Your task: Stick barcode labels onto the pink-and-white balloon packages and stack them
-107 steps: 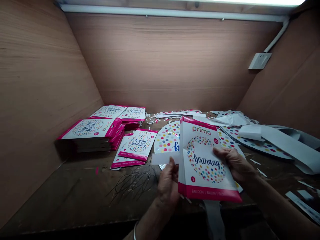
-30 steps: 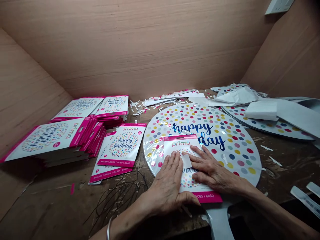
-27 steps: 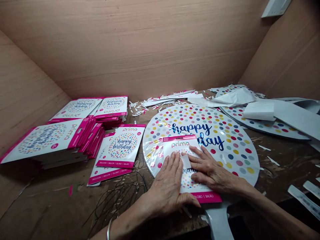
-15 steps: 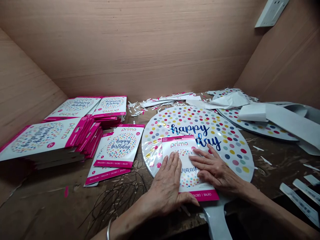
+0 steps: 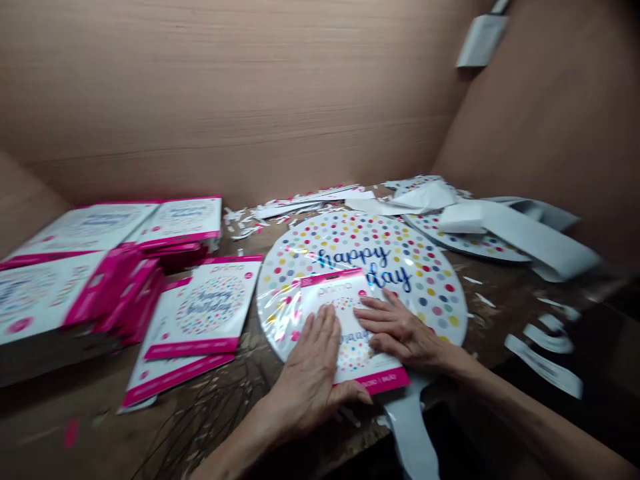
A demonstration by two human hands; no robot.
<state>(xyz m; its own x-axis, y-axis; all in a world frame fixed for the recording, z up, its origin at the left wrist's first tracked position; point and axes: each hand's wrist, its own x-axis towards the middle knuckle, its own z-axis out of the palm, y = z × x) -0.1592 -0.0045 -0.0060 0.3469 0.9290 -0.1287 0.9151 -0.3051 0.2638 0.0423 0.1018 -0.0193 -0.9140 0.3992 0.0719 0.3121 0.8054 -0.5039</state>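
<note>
Two bare hands in the head view, both flat on one white-and-pink packet. Left hand: fingers straight and side by side on the packet's left part, thumb spread out toward the lower pink band. Right hand: fingertips on the packet's right part, fingers slightly apart. Neither is pinching; both grips read as open, palms down. Packet sits under the hands, on top of a flat dotted balloon, and covers part of its blue lettering. Balloon's pale neck runs from below the packet toward the wearer. Left of the grip: two loose packets overlapping, then the near packet stack farther left, partly cut by the frame. Behind that, more packets in pink and white. Dark thin strands lie on the worn table just left of the left forearm. Beyond the grip, past the balloon: white and pink paper scraps. Right and beyond: more dotted balloons with a long white sheet strip curled over them. Right of the right hand, well apart: several curved pale strips. Small print is too blurred to read.
</note>
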